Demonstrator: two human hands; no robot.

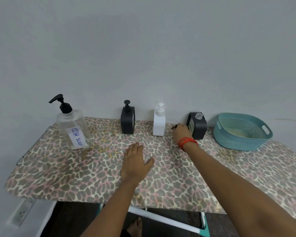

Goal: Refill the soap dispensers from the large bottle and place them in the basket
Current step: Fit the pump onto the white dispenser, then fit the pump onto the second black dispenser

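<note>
A large clear bottle [73,129] labelled DISH SOAP, with a black pump, stands at the left of the board, nearly empty. Along the wall stand a black dispenser [127,121] and a white dispenser [159,123], both with pumps on. Further right, a second black dispenser [197,126] has no pump and its clear neck is bare. My right hand [181,132] is just left of it, fingers curled round a small dark piece [174,127], apparently the pump, mostly hidden. My left hand [136,161] lies flat on the board. The teal basket [243,142] holds no dispensers.
The things stand on an ironing board with a leopard-print cover [92,177], set against a grey wall. A wire rack [32,144] sticks out at the board's left end. A wall socket [21,213] and white board legs [161,219] show below.
</note>
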